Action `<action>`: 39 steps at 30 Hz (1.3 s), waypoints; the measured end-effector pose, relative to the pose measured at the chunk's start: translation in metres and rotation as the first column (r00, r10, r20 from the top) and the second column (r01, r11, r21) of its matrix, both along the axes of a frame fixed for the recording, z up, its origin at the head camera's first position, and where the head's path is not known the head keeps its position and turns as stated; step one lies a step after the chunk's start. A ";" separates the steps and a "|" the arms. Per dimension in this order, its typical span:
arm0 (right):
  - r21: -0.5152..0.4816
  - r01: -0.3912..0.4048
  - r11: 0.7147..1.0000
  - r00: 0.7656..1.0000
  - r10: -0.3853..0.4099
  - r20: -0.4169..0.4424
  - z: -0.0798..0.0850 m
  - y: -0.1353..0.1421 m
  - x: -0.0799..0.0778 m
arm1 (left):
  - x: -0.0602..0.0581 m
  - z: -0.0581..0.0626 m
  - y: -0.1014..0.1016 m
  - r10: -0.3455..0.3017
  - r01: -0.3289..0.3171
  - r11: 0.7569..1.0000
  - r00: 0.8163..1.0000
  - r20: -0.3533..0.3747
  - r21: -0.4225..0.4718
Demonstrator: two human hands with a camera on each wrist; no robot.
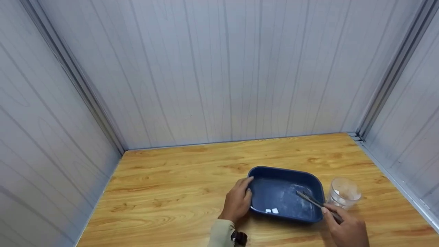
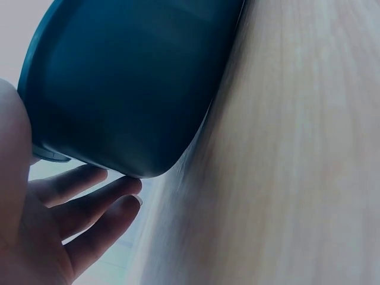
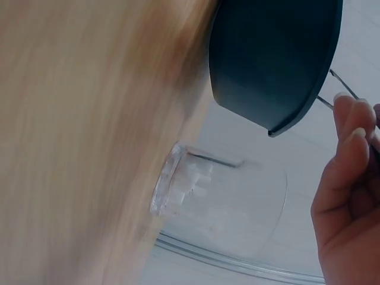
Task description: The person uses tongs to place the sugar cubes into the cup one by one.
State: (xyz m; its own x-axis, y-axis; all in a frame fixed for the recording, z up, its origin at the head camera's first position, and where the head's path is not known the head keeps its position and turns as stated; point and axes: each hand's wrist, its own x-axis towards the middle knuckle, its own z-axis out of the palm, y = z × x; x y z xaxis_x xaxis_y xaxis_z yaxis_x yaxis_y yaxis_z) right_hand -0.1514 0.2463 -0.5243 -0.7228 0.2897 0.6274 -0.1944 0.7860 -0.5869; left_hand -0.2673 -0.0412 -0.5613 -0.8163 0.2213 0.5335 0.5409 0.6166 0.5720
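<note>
A dark blue rectangular tray (image 1: pixel 274 187) with raised sides lies on the table. My left hand (image 1: pixel 237 200) holds its left rim; in the left wrist view several fingers (image 2: pixel 98 228) reach toward the outer wall. Small white cubes (image 1: pixel 275 210) lie by the tray's near left corner, and whitish powder marks its floor. My right hand (image 1: pixel 348 226) grips slim metal tongs (image 1: pixel 310 199), their tips over the right part of the tray with no cube visible between them. Just right of the tray stands a clear cup (image 3: pixel 231 196) holding more white cubes.
The tray and cup stand on a wood-grain table (image 1: pixel 164 192), toward its near right side. Pale panel walls (image 1: pixel 219 75) close it in at the back and on both sides. A dark watch (image 1: pixel 239 237) sits on the left wrist.
</note>
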 end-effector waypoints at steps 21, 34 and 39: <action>0.108 -0.275 0.955 0.961 0.269 0.072 -0.003 -0.008 -0.002 | 0.000 -0.001 0.000 0.011 -0.012 1.000 1.000 -0.019 -0.018; 0.125 -0.322 0.939 0.932 0.291 0.216 0.005 -0.016 0.002 | -0.001 0.000 0.000 0.006 -0.006 1.000 1.000 -0.029 -0.013; 0.137 -0.331 0.933 0.921 0.289 0.262 0.005 -0.020 0.000 | -0.002 -0.002 0.000 0.005 -0.005 1.000 0.999 -0.045 -0.012</action>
State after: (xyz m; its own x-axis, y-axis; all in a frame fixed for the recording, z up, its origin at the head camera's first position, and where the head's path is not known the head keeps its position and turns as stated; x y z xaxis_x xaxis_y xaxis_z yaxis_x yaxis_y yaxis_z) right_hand -0.1514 0.2266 -0.5192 -0.8902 -0.0716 0.4499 -0.3193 0.8025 -0.5041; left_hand -0.2691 -0.0414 -0.5631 -0.7930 0.2241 0.5666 0.5626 0.6264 0.5396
